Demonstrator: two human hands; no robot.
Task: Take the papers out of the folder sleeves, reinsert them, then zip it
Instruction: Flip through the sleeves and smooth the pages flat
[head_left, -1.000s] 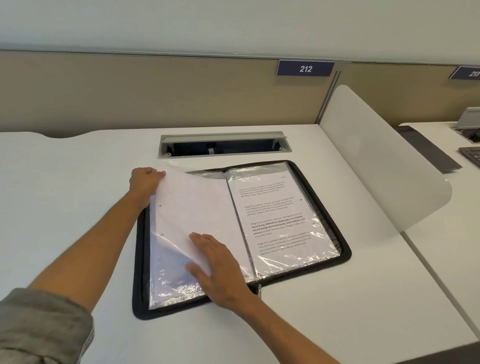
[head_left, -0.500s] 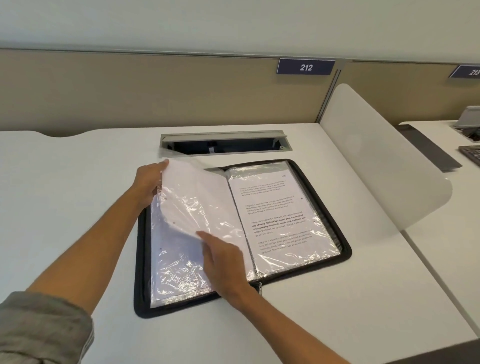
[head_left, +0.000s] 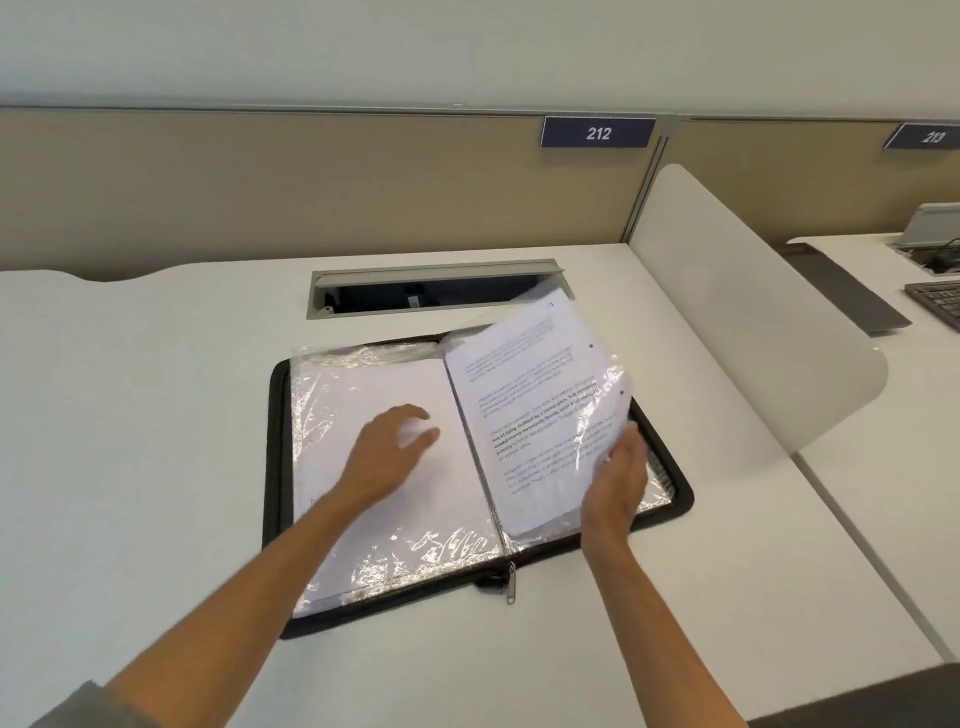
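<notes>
A black zip folder (head_left: 274, 457) lies open on the white desk, its metal zipper pull (head_left: 511, 583) hanging at the near edge. The left page is a clear sleeve (head_left: 363, 561) with a blank white sheet inside. My left hand (head_left: 387, 457) rests flat on that page with relaxed fingers. My right hand (head_left: 618, 483) grips the right edge of the printed page in its sleeve (head_left: 535, 415) and lifts it off the folder's right half, tilted up. More sleeves show beneath at the folder's right edge.
A cable slot (head_left: 436, 291) is cut into the desk just behind the folder. A white curved divider (head_left: 737, 312) rises on the right, with a keyboard (head_left: 937, 304) on the neighbouring desk. A tan partition with a sign reading 212 (head_left: 597, 132) stands behind.
The left sheet now lies flat in its sleeve. My left hand moved from the top left corner onto the page. My right hand crossed to the right page and lifted it.
</notes>
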